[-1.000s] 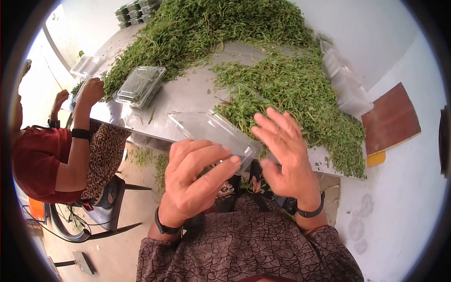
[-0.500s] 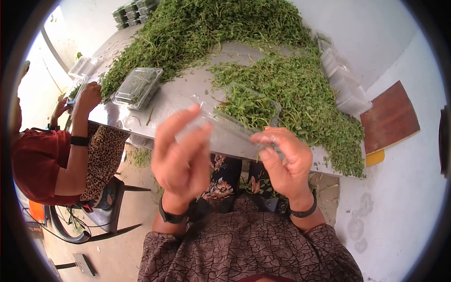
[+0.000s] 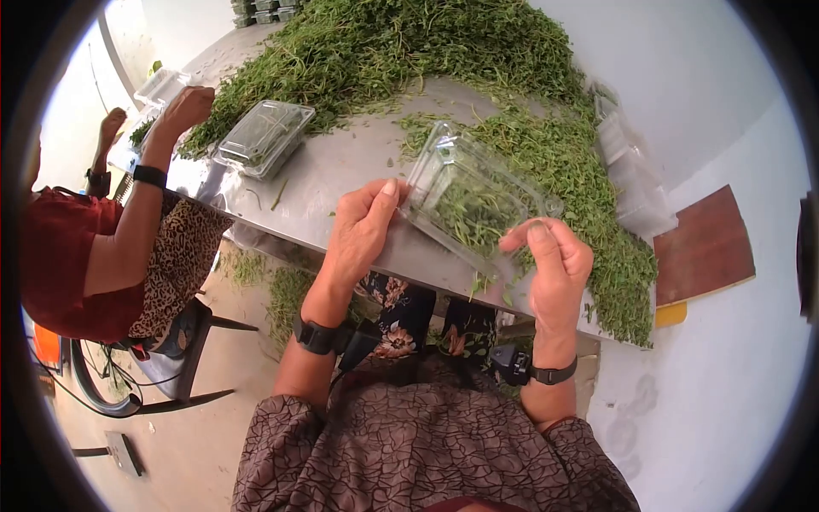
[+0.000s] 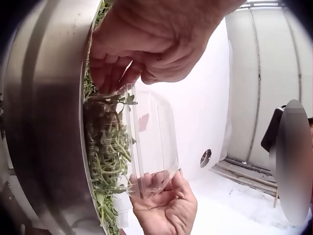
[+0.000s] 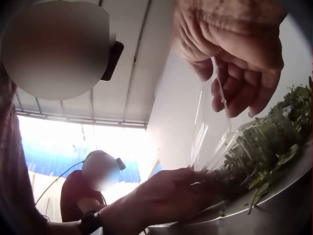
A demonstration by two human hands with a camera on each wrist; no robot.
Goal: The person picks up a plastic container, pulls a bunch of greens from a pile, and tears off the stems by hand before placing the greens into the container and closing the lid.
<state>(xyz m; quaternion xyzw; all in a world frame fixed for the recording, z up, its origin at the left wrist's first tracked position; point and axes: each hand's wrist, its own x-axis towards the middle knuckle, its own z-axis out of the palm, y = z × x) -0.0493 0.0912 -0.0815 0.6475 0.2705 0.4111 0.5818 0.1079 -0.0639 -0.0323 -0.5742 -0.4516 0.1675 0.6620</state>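
Note:
A clear plastic clamshell container (image 3: 478, 183) holding green sprigs sits at the table's near edge, its lid tilted partly up. At its left corner my left hand (image 3: 363, 226) grips the rim, thumb on top. My right hand (image 3: 559, 269) pinches the lid edge at the right between thumb and fingers. From the right wrist, the right hand (image 5: 234, 54) holds the thin plastic edge above the greens (image 5: 259, 152). In the left wrist view the transparent lid (image 4: 156, 132) stands between both hands, beside the packed stems (image 4: 110, 152).
Large heaps of loose greens (image 3: 409, 43) cover the back and right of the table (image 3: 341, 162). A closed filled container (image 3: 266, 136) lies at left, near another person (image 3: 94, 264). Stacked empty containers (image 3: 631, 183) and a red-brown board (image 3: 704, 243) stand by the right wall.
My left hand has come down from the air to the container's left corner. The lid, flat and lower before, now stands over the greens, and the right hand has shifted slightly right.

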